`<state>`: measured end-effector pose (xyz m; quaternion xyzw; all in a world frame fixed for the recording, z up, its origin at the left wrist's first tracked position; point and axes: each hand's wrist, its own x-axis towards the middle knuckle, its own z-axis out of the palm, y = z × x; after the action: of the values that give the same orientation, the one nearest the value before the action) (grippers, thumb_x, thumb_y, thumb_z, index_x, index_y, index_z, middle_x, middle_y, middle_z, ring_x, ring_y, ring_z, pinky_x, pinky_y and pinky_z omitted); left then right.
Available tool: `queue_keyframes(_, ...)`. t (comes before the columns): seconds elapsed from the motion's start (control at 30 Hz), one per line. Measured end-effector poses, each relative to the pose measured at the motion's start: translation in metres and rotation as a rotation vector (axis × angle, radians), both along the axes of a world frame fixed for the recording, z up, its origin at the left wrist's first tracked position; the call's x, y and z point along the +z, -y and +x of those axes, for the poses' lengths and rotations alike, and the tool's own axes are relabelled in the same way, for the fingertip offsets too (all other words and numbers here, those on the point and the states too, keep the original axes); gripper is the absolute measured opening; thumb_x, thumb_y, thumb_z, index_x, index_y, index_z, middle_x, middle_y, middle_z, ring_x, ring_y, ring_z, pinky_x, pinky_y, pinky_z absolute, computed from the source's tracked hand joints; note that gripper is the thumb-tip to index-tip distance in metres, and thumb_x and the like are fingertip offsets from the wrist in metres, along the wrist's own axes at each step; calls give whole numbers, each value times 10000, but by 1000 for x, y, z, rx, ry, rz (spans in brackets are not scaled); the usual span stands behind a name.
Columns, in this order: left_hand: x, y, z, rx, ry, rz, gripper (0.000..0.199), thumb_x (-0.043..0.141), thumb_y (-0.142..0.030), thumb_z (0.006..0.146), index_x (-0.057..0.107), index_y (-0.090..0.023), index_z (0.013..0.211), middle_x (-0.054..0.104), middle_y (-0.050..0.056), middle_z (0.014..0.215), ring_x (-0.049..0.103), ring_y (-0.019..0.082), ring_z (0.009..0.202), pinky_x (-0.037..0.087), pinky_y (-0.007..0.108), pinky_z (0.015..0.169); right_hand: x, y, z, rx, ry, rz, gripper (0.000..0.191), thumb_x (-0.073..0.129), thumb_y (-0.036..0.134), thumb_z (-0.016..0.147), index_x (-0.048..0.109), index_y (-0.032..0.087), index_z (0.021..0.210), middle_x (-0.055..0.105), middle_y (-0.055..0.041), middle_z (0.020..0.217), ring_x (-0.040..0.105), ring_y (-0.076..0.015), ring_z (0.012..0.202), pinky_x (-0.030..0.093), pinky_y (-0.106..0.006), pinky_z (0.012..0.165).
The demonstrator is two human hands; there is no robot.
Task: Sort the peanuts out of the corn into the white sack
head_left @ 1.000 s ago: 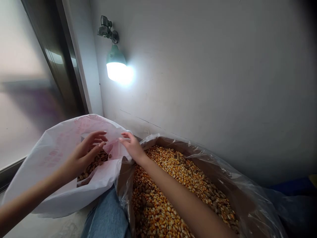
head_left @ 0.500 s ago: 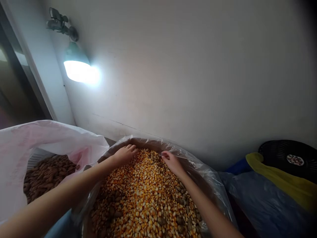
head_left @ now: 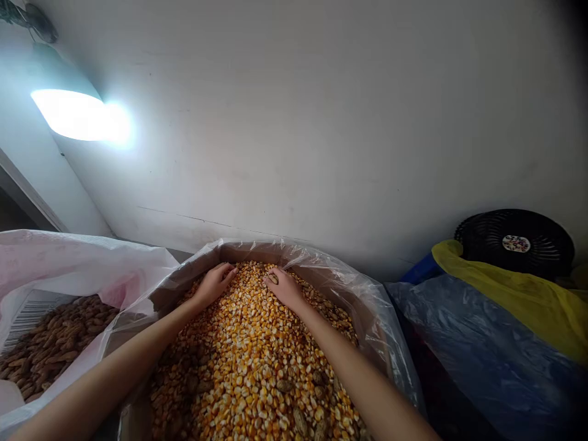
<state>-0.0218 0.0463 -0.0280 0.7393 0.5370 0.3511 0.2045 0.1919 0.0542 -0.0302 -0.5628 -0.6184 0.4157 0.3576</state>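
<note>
A large box lined with a clear plastic bag (head_left: 367, 306) holds loose yellow corn kernels (head_left: 257, 343). Peanuts in their shells (head_left: 301, 421) lie scattered among the kernels, mostly at the front and right. At the far left part of the corn, my left hand (head_left: 214, 286) rests with bent fingers, thumb close to the index finger; what is between them is hidden. My right hand (head_left: 285, 289) is closed just across from it, with a peanut (head_left: 274, 278) showing at its fingertips.
On the left stands a white and pink sack (head_left: 133, 260) of brown, long nut-like pieces (head_left: 64, 337). A lit lamp (head_left: 73, 113) hangs on the wall. To the right are a blue plastic bag (head_left: 487, 331), yellow cloth-like material (head_left: 514, 294) and a black fan (head_left: 517, 244).
The view has shifted right and down. Both hands have come closer together over the corn. My left fingers, flatter before, are now bent, and a peanut shows in my right hand.
</note>
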Motion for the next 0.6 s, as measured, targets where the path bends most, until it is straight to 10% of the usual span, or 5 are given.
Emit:
queue_keyframes(0.23,2,5,-3,105,627,-304,372,415,-489,744,406,-164,564,327,-53,423,298,68,379,220,204,388,22,2,10,-212,-583,-415,232,394,346,762,485,174,637,531,-11,557,518,-120,524,392,-212,472)
queue_keyframes(0.6,25,10,0,173,1548,-786,202,476,-258,772,441,-143,609,488,-12,549,531,74,518,497,199,545,54,19,19,-248,-1101,-705,113,378,214,775,454,148,725,613,-67,748,612,-158,727,494,-344,661)
